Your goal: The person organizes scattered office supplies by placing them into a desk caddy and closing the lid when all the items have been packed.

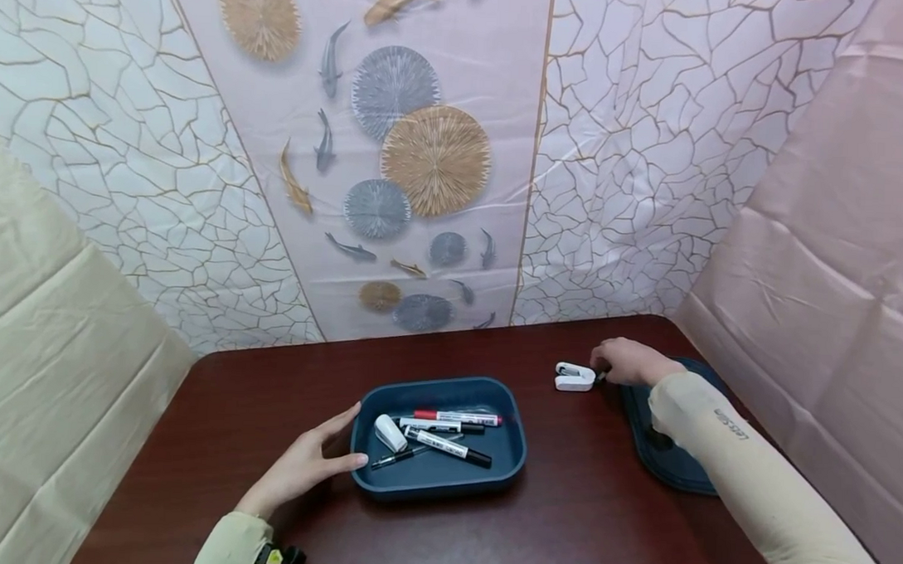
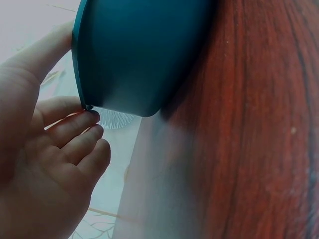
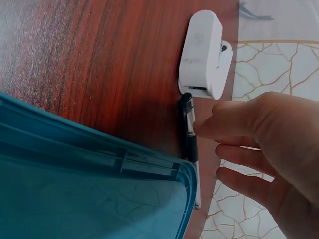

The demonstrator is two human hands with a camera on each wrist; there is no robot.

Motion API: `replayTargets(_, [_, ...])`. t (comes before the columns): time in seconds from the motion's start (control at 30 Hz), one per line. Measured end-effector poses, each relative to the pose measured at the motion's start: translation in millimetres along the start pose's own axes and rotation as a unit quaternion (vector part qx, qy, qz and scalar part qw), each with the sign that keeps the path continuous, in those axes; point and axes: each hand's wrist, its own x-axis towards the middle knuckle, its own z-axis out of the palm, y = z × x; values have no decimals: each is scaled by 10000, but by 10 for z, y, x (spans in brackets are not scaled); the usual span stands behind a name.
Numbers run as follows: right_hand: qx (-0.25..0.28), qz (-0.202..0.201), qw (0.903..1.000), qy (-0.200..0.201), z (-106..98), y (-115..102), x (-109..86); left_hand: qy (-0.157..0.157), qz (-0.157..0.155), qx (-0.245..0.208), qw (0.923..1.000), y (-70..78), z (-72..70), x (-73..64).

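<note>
My left hand point(image 1: 306, 468) spreads its thumb and fingers along the left end of a dark blue tray point(image 1: 444, 483), fingertips right at the rim. In the left wrist view the tray's outer wall point(image 2: 144, 55) stands beside the thumb, and the other fingers bend loosely. My right hand point(image 1: 628, 361) reaches down at the far right. In the right wrist view its thumb tip meets the edge of a black-capped clear pen point(image 3: 190, 129); I cannot tell whether the fingers pinch it. The pen's cap end lies against a small white stapler point(image 1: 575, 378), which sits half-opened.
Inside the tray lie a red marker point(image 1: 457, 417), black markers point(image 1: 448, 444), a thin dark pen point(image 1: 396, 457) and a small white object point(image 1: 390, 433). A dark blue lid point(image 1: 684, 477) lies under the right forearm. Patterned cloth point(image 1: 430, 256) hangs behind the table's far edge.
</note>
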Motion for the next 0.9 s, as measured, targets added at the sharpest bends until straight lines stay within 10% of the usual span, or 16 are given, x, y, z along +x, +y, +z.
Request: replayTargets(0.9, [-6, 265, 9992, 282, 276, 103, 49, 110, -73, -19, 9999, 7, 17, -22])
